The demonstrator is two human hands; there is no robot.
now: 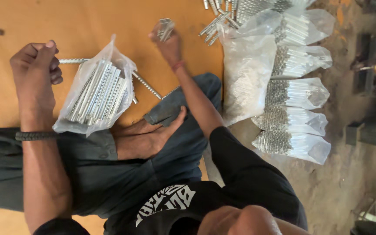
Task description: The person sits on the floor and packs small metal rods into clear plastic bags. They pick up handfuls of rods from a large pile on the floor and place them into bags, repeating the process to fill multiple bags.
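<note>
Right, my left hand [35, 65] is pinching the clear bag [96, 91] of metal rods open just beside it while my right hand [167, 37], farther out, grips a small bundle of rods [166, 28], so I'd align them before sliding them in.

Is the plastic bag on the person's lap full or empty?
Nearly full. The clear plastic bag is packed with shiny metal rods, and the left hand is beside it.
</note>
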